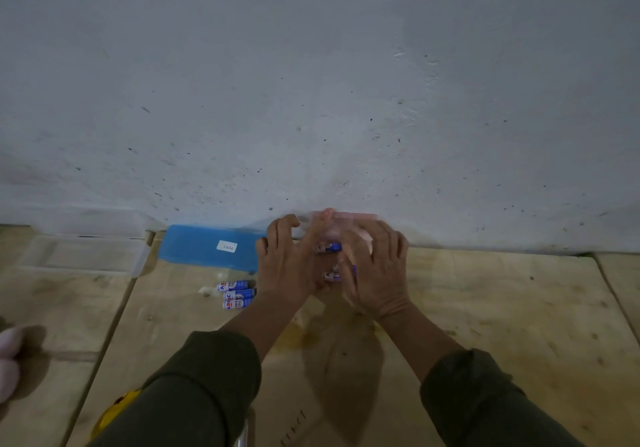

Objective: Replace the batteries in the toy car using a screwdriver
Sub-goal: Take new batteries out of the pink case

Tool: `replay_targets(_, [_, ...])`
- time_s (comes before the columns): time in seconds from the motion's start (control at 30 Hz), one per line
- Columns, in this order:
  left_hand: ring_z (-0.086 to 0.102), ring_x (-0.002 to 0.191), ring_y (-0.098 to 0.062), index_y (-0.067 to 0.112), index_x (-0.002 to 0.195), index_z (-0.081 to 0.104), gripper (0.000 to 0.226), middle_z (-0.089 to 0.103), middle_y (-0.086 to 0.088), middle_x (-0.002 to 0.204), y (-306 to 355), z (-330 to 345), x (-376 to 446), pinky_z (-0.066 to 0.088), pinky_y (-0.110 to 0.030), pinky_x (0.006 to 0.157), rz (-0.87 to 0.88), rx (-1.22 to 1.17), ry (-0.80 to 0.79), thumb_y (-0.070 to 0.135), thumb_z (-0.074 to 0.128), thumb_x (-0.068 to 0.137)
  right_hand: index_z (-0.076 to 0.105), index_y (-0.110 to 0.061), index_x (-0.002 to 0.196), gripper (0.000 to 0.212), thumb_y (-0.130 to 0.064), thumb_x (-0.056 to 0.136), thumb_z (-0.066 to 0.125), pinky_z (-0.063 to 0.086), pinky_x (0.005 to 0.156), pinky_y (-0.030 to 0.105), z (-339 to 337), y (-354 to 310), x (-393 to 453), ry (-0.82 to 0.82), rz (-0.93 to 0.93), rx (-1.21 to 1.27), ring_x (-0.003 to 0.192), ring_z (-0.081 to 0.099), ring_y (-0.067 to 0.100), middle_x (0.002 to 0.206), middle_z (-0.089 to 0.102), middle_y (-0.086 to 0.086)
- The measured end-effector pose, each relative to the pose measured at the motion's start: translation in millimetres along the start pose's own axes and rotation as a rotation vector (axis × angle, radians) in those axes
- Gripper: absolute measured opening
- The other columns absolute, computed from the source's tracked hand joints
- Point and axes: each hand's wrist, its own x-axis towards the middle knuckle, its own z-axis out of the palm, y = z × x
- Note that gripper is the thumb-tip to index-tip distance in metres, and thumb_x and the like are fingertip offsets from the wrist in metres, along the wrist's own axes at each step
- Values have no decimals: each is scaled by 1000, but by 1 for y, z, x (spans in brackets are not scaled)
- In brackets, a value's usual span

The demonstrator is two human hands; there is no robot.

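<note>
Both hands hold a small clear plastic bag point(349, 228) above the wooden table point(502, 308), close to the wall. My left hand point(287, 266) pinches the bag's left side with the thumb raised. My right hand point(377, 270) grips its right side. Blue batteries point(329, 248) show through the bag between my hands, blurred by motion. Three more blue batteries point(237, 295) lie side by side on the table just left of my left wrist. A yellow object point(116, 410) peeks out under my left sleeve; I cannot tell what it is. No screwdriver shows.
A flat blue box point(204, 246) with a white label lies against the wall, left of my hands. A clear plastic container point(83, 252) stands further left. Something pink point(8, 360) sits at the left edge. The grey wall point(311, 83) rises right behind the table.
</note>
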Motion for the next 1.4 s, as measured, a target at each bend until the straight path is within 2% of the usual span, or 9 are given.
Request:
replay_targets(0.13, [39,123,-35,34,133,34,103,41,-14,132,-3,9,-6,47,-56,89,79,-18,154,48,90,48,36,-19,134,47,-43,95,28,23,109,51,-11,4,-4,-126,111,-6,131,33,27,138,41,11])
replay_targets(0.3, [54,116,-28,27,114,46,75,55,-4,120,0,13,-18,48,-51,89,220,44,50,28,90,53,36,-18,135,50,-44,99,14,43,98,41,-17,0,-20,-252,143,86,104,57,20,114,65,6])
replay_targets(0.47, [25,141,-18,26,141,33,44,31,3,151,-3,10,-29,11,-44,116,234,20,-128,29,42,98,48,-15,124,51,-43,101,12,52,87,42,-14,0,-30,-283,99,26,91,70,25,106,70,9])
replay_targets(0.63, [27,142,-21,22,143,37,46,33,-1,152,-5,10,-36,3,-43,117,262,-24,-143,28,46,98,60,-6,121,50,-38,97,30,55,81,35,-4,2,-32,-315,58,-72,83,70,25,99,72,10])
replay_targets(0.77, [29,140,-18,26,140,36,42,37,3,148,-7,-3,-31,11,-43,117,267,-18,-160,30,44,99,61,-4,120,61,-41,101,15,56,78,40,-3,-8,-12,-316,93,-131,82,70,29,98,72,14])
replay_targets(0.93, [56,117,-24,18,118,63,33,63,-2,121,-82,-26,-26,39,-44,97,163,-86,86,22,65,85,62,-4,117,38,-26,95,40,47,87,36,9,-54,4,-214,-4,-48,93,65,27,103,68,12])
replay_targets(1.1, [45,131,-20,20,134,52,47,53,0,137,-176,-34,-29,32,-41,104,89,-59,6,26,63,88,63,-7,120,39,-25,91,44,45,85,35,45,-130,12,-290,-124,47,96,63,24,105,68,9])
replay_targets(1.27, [11,146,-12,25,151,17,55,17,7,159,-207,-29,-30,9,-37,117,188,-31,-185,26,39,101,61,-6,124,49,-34,97,30,53,90,45,70,-179,9,-433,42,-67,114,62,26,121,66,10])
replay_targets(1.4, [5,147,-15,23,152,8,57,8,5,160,-214,-25,-27,11,-41,117,252,16,-196,22,35,102,57,-5,127,53,-36,100,24,51,94,45,73,-187,10,-476,132,-86,118,59,27,125,63,11])
